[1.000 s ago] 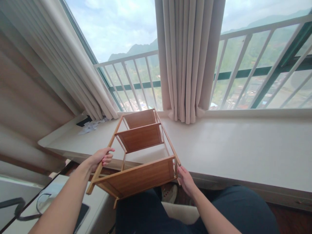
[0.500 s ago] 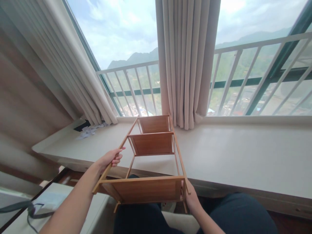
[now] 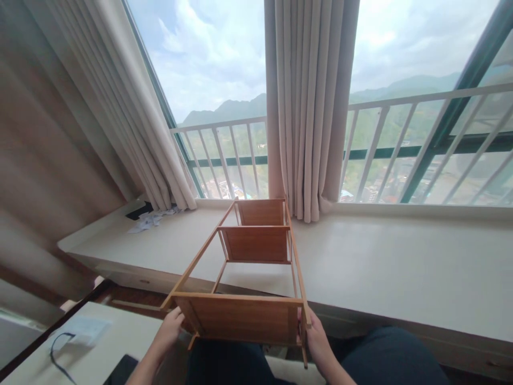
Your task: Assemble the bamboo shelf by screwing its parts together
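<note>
A small wooden shelf rack [image 3: 240, 318] lies tipped away from me, its near end over my lap and its far end resting on the window sill. Three brown panels sit between its slim side rails. My left hand [image 3: 172, 325] is at the near left corner, fingers curled around the frame and partly hidden behind it. At the near right corner my right hand [image 3: 315, 332] grips the rail, its fingertips behind the wood.
A wide white sill [image 3: 393, 256] runs under the windows. Grey curtains [image 3: 308, 107] hang at the middle and left. Paper scraps [image 3: 148, 220] lie on the sill's left end. A white table [image 3: 108, 342] with a cable and a dark object stands at lower left.
My left hand has moved down the left rail from its middle to the near corner. My right hand keeps its place. The view has tilted up slightly.
</note>
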{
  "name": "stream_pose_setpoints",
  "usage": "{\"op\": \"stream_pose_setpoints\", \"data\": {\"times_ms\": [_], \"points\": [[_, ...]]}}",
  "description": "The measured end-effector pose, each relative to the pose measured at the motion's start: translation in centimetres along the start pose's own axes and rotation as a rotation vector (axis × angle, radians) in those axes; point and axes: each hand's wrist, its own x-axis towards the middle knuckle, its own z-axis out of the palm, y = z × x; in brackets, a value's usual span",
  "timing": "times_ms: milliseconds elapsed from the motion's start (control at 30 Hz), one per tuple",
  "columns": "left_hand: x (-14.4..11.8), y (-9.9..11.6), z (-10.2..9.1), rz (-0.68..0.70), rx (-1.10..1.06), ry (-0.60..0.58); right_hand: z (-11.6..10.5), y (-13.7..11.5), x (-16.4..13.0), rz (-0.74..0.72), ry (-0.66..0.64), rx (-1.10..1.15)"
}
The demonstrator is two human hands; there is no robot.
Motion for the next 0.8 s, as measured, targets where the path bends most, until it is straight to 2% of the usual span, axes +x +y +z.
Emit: {"op": "stream_pose_setpoints", "data": {"times_ms": [100,167,400,600,733,800], "points": [[-2.0,-3.7,1.5,0.096,-0.016,-0.032,0.1,-0.2,-0.3,-0.003,-0.010,-0.008],[-3.0,-5.3,2.2,0.123,0.009,-0.002,0.1,0.1,-0.4,-0.010,-0.021,-0.002],[-5.3,-8.8,3.0,0.163,0.087,0.077,-0.5,0.5,-1.5,0.045,0.008,-0.028],[-5.3,-9.4,3.7,0.168,0.016,0.100,0.1,-1.0,-3.7,0.073,-0.015,-0.040],[-4.8,-8.2,3.8,0.226,-0.072,0.085,0.0,-2.2,-4.3,0.072,-0.024,-0.005],[-4.7,-6.9,3.7,0.199,-0.097,0.050,-0.2,-3.4,-4.3,0.047,-0.016,0.019]]}}
